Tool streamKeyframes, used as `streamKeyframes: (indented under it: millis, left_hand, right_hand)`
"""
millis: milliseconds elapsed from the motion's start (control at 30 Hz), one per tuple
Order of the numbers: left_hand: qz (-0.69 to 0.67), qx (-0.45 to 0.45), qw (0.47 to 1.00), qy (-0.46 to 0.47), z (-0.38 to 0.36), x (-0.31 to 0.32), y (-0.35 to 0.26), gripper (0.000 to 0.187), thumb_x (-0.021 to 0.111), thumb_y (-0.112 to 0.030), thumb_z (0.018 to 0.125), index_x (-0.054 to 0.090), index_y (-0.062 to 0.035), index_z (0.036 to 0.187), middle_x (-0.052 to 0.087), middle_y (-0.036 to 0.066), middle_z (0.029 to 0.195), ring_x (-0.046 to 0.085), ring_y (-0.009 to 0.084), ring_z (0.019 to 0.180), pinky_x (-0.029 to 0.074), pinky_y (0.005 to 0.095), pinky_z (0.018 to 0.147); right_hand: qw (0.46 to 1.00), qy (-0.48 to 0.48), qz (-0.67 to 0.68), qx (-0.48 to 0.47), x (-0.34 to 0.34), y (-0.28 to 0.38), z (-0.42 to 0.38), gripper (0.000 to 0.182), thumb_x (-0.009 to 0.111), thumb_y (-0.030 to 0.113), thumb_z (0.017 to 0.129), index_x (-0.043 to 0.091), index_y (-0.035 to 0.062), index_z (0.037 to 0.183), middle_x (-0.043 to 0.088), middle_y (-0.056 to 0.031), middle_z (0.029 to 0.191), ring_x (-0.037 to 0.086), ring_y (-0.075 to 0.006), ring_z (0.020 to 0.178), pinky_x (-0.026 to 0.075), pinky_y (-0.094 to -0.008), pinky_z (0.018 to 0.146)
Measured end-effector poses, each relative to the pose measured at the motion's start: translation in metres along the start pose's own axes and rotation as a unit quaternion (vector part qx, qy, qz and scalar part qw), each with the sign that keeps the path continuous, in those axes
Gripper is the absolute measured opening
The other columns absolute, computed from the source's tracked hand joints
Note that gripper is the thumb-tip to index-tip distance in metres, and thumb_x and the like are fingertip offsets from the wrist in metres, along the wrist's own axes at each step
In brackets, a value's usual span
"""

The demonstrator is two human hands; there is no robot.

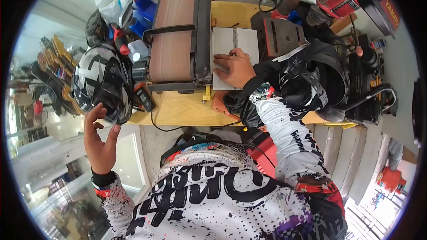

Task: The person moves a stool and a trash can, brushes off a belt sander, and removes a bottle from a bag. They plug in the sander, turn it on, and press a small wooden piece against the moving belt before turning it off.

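Note:
My right hand (237,68) lies on the light grey slotted plate (247,40) beside the belt sander, fingers pointing left and spread apart. A small dark piece shows at its upper fingers, partly hidden by them. Right along the plate's left side runs the sander's wide brown belt (173,26), framed by dark metal. My left hand (101,142) is raised in the air with its fingers apart and nothing in them. Its fingertips overlap the lower edge of a black-and-white motorcycle helmet (98,80) in this view.
Right of the plate stands a red drill press (338,0) with a slotted metal table (284,36). A black bag (307,80) lies near my right forearm. Bottles (143,5) stand behind the helmet, and a corded device (143,98) rests on the wooden bench (178,111).

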State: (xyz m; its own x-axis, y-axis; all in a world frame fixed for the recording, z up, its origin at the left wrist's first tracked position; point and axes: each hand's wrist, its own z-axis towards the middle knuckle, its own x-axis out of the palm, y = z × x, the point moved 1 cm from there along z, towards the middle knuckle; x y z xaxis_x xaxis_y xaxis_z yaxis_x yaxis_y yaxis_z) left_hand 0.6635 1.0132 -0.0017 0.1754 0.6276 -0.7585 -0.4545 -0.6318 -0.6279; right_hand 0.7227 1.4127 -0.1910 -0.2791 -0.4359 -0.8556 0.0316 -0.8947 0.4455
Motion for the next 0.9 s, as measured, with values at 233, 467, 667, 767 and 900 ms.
streamKeyframes:
  millis: [233, 467, 667, 767, 900]
  left_hand:
    - [0.006, -0.034, 0.999, -0.003, -0.021, -0.007, 0.006, 0.057, 0.07, -0.011, 0.086, 0.05, -0.0054, 0.139, 0.057, 0.007, 0.126, 0.051, 0.0158, 0.115, 0.038, 0.0303, 0.093]
    - [-0.005, -0.033, 0.999, -0.033, -0.026, -0.005, 0.005, 0.058, 0.075, -0.012, 0.084, 0.051, -0.0065, 0.137, 0.059, 0.006, 0.121, 0.053, 0.0152, 0.109, 0.039, 0.0291, 0.088]
    - [0.005, -0.033, 0.999, -0.031, -0.025, -0.004, 0.003, 0.057, 0.075, -0.013, 0.085, 0.052, -0.0065, 0.137, 0.059, 0.006, 0.12, 0.053, 0.015, 0.108, 0.039, 0.0285, 0.087]
    - [0.001, -0.025, 0.999, -0.027, -0.024, -0.001, 0.002, 0.056, 0.075, -0.013, 0.085, 0.053, -0.0069, 0.136, 0.059, 0.006, 0.12, 0.053, 0.0148, 0.107, 0.039, 0.0284, 0.087]
    - [0.006, -0.037, 0.999, -0.014, -0.026, -0.003, 0.003, 0.056, 0.073, -0.012, 0.086, 0.052, -0.0061, 0.137, 0.058, 0.007, 0.124, 0.052, 0.0156, 0.11, 0.039, 0.0288, 0.09]
  right_hand:
    - [0.996, 0.014, -0.039, -0.081, -0.007, -0.001, 0.006, 0.031, 0.07, 0.03, 0.08, 0.075, 0.012, 0.105, 0.069, 0.0015, 0.119, 0.056, -0.0286, 0.104, 0.049, -0.0401, 0.085]
    - [0.992, 0.012, -0.047, -0.114, -0.005, -0.004, 0.007, 0.028, 0.069, 0.032, 0.08, 0.075, 0.0149, 0.101, 0.07, 0.0059, 0.116, 0.057, -0.0238, 0.104, 0.049, -0.0413, 0.079]
    - [0.994, 0.0, -0.033, -0.109, -0.002, -0.003, 0.002, 0.027, 0.069, 0.031, 0.081, 0.075, 0.0149, 0.101, 0.071, 0.0043, 0.115, 0.058, -0.0235, 0.106, 0.049, -0.0408, 0.082]
    - [0.994, 0.005, -0.029, -0.102, -0.001, -0.003, 0.001, 0.027, 0.068, 0.031, 0.082, 0.075, 0.0148, 0.102, 0.071, 0.0037, 0.116, 0.058, -0.0241, 0.107, 0.049, -0.0414, 0.084]
    - [0.994, 0.006, -0.017, -0.105, 0.002, -0.004, 0.0, 0.027, 0.068, 0.03, 0.082, 0.076, 0.0135, 0.102, 0.071, 0.0023, 0.116, 0.058, -0.0248, 0.107, 0.049, -0.0411, 0.085]
